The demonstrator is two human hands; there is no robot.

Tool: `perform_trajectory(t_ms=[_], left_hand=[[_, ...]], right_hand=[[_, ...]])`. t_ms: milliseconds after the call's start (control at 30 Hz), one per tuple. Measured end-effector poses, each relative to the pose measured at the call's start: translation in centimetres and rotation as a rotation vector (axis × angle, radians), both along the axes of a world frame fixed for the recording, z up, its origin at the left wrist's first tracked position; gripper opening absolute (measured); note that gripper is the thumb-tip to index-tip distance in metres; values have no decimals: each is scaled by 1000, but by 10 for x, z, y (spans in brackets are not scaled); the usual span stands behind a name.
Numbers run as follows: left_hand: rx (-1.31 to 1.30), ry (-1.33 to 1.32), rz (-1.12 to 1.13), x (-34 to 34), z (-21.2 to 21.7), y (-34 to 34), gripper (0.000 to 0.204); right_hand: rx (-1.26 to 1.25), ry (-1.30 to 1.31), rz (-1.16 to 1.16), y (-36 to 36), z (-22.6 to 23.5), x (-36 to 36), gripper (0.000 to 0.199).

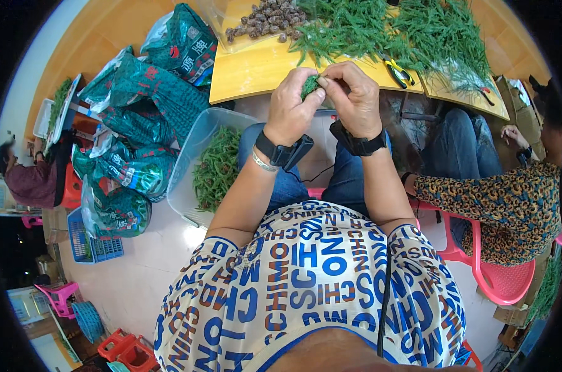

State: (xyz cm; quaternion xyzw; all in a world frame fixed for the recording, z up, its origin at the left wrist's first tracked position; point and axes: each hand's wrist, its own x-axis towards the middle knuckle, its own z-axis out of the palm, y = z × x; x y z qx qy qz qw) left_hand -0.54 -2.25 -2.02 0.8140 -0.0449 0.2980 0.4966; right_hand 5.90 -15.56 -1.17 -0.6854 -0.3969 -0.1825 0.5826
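Over the lap | left hand and right hand pinch one small green bundle | clear bin part full of greens | big green pile waits on yellow table.

A single fisheye head view looks steeply down from close above onto the wearer's torso, lap and yellow table.

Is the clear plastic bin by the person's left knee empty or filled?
Partly filled. The clear bin is open-topped and holds a heap of green sprigs toward its right side; its left part shows bare bottom.
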Motion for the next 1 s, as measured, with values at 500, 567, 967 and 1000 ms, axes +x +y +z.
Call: perform_trajectory(t_ms=[500,567,967,1000], left_hand=[[-152,89,-136,8,2,-3,20],[-191,95,-138,10,0,-5,20],[-359,69,-244,-1,11,6,15],[-429,130,-316,-3,13,9,15]], right_hand=[[92,644,393,-14,2,21,9],[103,640,383,-12,0,19,9],[145,704,486,-17,19,14,13],[127,717,521,-19,17,15,14]])
